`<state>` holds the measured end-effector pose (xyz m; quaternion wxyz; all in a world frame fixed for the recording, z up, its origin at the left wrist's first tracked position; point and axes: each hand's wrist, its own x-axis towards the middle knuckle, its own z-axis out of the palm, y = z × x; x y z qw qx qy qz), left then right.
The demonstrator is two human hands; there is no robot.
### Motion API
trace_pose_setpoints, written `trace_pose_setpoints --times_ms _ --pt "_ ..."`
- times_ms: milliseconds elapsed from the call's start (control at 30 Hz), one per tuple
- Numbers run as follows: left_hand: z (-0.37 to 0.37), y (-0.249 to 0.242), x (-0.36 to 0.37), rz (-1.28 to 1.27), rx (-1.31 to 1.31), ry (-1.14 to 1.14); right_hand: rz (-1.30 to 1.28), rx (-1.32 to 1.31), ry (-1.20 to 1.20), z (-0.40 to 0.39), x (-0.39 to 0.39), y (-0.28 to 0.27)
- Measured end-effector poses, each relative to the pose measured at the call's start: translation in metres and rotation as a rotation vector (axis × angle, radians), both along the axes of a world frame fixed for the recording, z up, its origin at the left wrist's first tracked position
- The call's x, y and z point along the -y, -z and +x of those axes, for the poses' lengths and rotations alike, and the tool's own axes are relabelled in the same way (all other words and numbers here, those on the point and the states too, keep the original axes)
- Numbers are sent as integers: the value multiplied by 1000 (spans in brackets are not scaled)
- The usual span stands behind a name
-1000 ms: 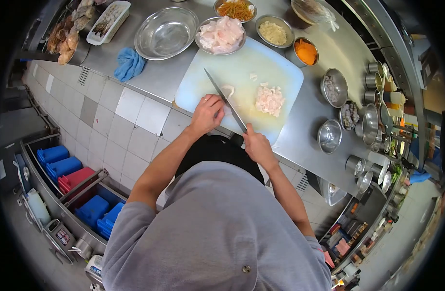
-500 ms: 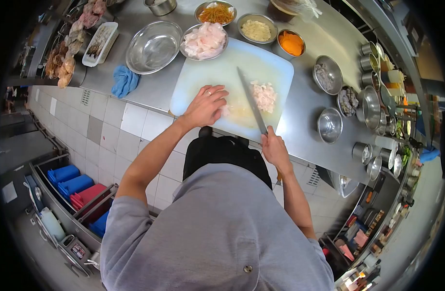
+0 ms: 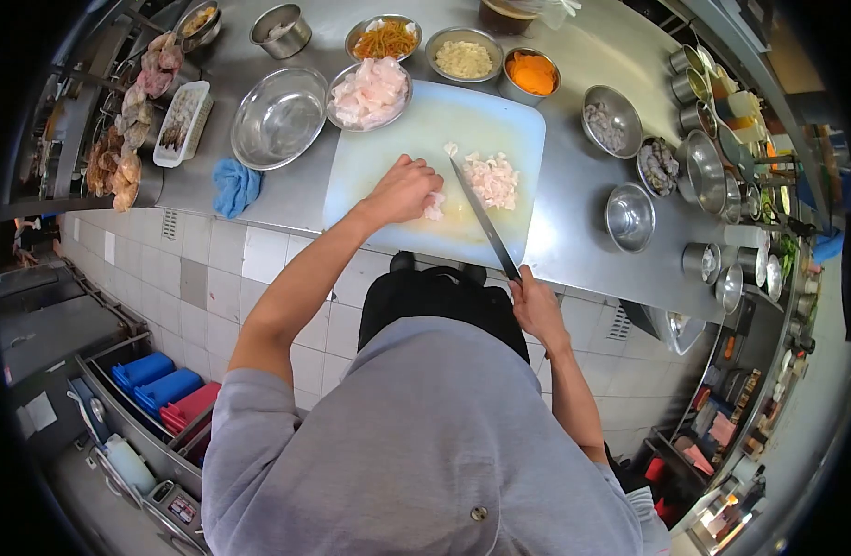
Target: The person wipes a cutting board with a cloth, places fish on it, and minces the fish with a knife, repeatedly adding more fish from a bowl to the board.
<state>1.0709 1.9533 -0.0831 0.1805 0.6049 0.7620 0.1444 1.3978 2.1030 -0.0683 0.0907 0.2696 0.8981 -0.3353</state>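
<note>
My right hand point(image 3: 536, 306) grips the handle of a long knife point(image 3: 484, 217), whose blade lies slanted over a pale cutting board point(image 3: 425, 125). Right of the blade is a pile of chopped pale pink meat point(image 3: 492, 180), with a small bit point(image 3: 451, 148) by the knife tip. My left hand point(image 3: 405, 190) is on the board left of the knife, fingers curled against a small piece of meat point(image 3: 434, 206). A metal bowl of larger pale pieces point(image 3: 370, 93) overlaps the board's upper left corner.
An empty steel bowl point(image 3: 279, 119) and a blue cloth point(image 3: 235, 187) are on the left of the steel counter point(image 3: 583, 250). Bowls of shredded orange food point(image 3: 384, 39), minced pale food point(image 3: 463, 59) and orange paste point(image 3: 532, 72) line the back. Several metal bowls stand right.
My left hand's fingers have drawn in around the small piece. The knife has shifted slightly, and a bit of meat now lies by its tip. The whole view has shifted a little.
</note>
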Motion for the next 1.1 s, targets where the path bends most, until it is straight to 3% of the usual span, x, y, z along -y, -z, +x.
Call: trace_pose_setpoints --times_ms 133,233,333,433,533,633,733,933,1100 --pt "2 0 8 133 116 69 14 3 35 5 5 -2" --pt "2 -8 21 269 52 120 -19 -54 48 8 12 -6" --pt "5 2 21 138 -27 98 -45 -72 53 9 18 -12" --pt "16 23 4 89 -27 -191 -4 -46 43 11 22 -11" --pt "29 29 -10 104 136 -441 -7 -119 61 8 23 -13" --pt "28 16 15 479 -78 -302 8 -64 80 9 23 -25" --pt "22 13 47 286 -60 -239 24 -76 73 14 26 -22" --pt "17 22 59 142 81 -349 34 -34 42 15 27 -26" --pt "30 15 67 317 -31 -337 44 -25 65 19 22 -22"
